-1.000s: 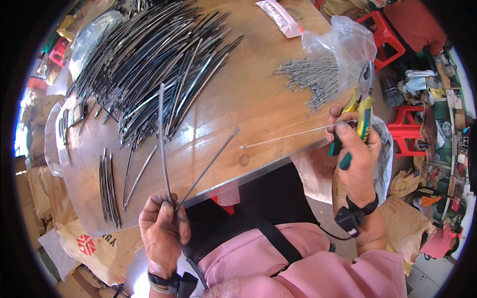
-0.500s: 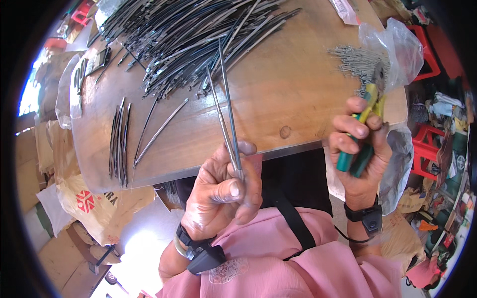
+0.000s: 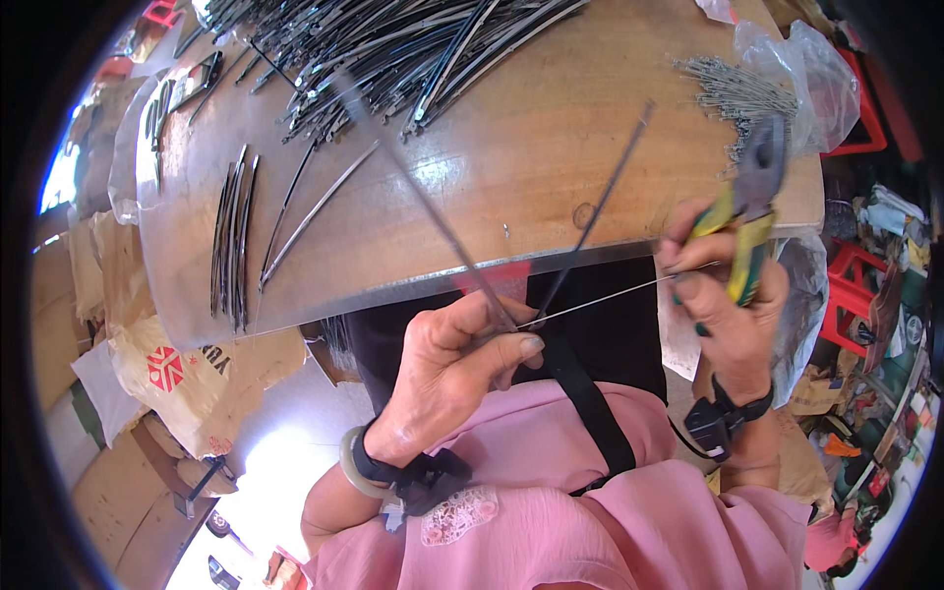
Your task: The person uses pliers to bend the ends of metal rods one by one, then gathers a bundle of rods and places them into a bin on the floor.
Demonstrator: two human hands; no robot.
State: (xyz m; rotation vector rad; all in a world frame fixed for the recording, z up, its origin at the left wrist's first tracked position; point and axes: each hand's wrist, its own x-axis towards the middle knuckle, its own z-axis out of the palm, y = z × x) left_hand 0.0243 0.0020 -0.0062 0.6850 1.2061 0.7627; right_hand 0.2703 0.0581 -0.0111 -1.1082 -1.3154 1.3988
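My left hand pinches the near ends of two long thin dark strips, which spread apart in a V over the table edge. A thin wire runs straight from those ends to my right hand. Thumb and finger of the right hand pinch the wire's other end. The same hand also keeps hold of pliers with yellow and green handles, their grey jaws pointing up and away from the wire. How the wire meets the strips is hidden by my left fingers.
A large heap of dark and silvery strips covers the far left of the wooden table. Several strips lie in a small group at left. Short wires are piled at the far right beside a clear plastic bag.
The two strips have opened from a narrow pair into a wide V. My right hand has turned, the pliers tilting upright, and a wire now stretches between both hands.
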